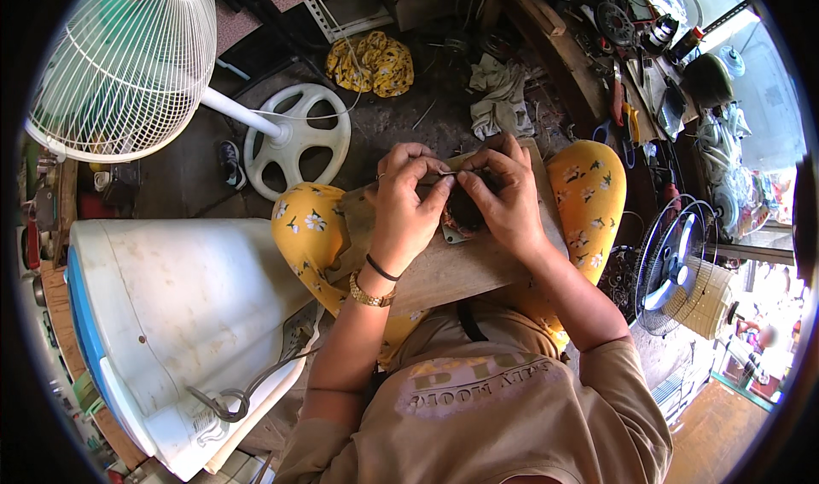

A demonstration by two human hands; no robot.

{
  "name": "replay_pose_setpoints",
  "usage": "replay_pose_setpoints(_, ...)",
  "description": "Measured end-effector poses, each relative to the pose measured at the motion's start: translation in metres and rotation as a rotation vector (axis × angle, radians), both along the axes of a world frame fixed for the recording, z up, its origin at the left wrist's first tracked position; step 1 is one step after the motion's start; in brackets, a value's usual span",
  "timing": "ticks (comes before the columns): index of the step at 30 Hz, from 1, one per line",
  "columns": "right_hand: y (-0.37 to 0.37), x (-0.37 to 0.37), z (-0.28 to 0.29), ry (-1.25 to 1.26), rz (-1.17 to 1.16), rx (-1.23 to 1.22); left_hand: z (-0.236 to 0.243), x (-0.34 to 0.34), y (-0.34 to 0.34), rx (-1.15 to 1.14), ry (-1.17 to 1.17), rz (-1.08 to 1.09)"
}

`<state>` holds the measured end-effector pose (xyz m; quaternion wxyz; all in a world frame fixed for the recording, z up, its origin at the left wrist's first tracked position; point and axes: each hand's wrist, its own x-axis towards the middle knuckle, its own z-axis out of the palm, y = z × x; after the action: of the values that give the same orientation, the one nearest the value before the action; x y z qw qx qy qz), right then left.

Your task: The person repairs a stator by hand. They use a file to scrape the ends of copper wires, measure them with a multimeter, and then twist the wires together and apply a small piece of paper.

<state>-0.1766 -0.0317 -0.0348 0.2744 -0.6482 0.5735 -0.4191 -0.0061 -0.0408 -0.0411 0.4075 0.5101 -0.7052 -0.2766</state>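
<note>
My left hand (411, 201) and my right hand (505, 198) meet over a wooden board (426, 286) lying across my lap. Both are closed in a pinch, thumbs against fingertips, with a thin dark strand like a wire (450, 173) running between them. Just below the fingertips, a round dark part with reddish-brown windings, like a small motor coil (462, 218), rests on the board. Its far side is partly hidden by my right hand. A light metal edge shows at its near side.
A white standing fan (128, 66) is at the far left, its wheel-shaped base (294, 130) on the floor. Left of me stands a large white appliance body (196, 313). Cloths lie ahead, one yellow (371, 63). A tool-covered bench (559, 53) and another fan (678, 275) are right.
</note>
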Motion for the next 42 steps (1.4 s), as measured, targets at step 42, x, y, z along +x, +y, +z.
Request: replay_pose_setpoints(42, -0.030, -0.020, 0.020, 0.128, 0.239, 0.070, 0.004, -0.003, -0.002, -0.013, -0.057, 0.029)
